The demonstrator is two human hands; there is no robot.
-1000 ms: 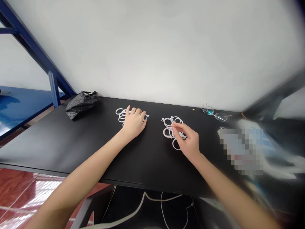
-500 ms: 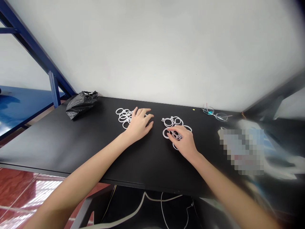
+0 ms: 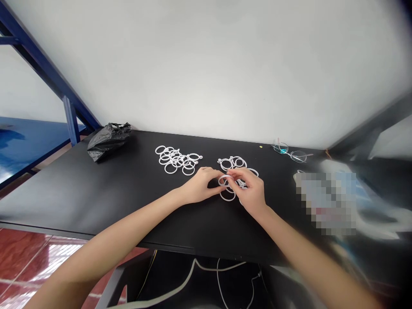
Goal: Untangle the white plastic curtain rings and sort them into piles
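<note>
A white curtain ring [image 3: 220,180] is held up just above the table between my two hands. My right hand [image 3: 250,189] pinches its right side between thumb and fingers. My left hand [image 3: 203,185] has its thumb and fingertips closed on the ring's left side. Under and behind my right hand lies a loose pile of white curtain rings [image 3: 238,158], partly hidden by it. One more ring [image 3: 228,200] rests on the table just below the held one. To the left, beyond my left hand, a second pile of white rings [image 3: 170,168] with small eyelets lies overlapping.
On the black table [image 3: 106,193], a crumpled black plastic bag [image 3: 109,139] lies at the back left. Eyeglasses [image 3: 291,153] lie at the back right by the wall. A blurred, pixelated package [image 3: 328,201] sits on the right. Cables [image 3: 180,289] hang below the front edge.
My left hand has moved right and towards me, from the left pile to the ring at my right hand. The left pile is now uncovered. The right hand has lifted a ring slightly.
</note>
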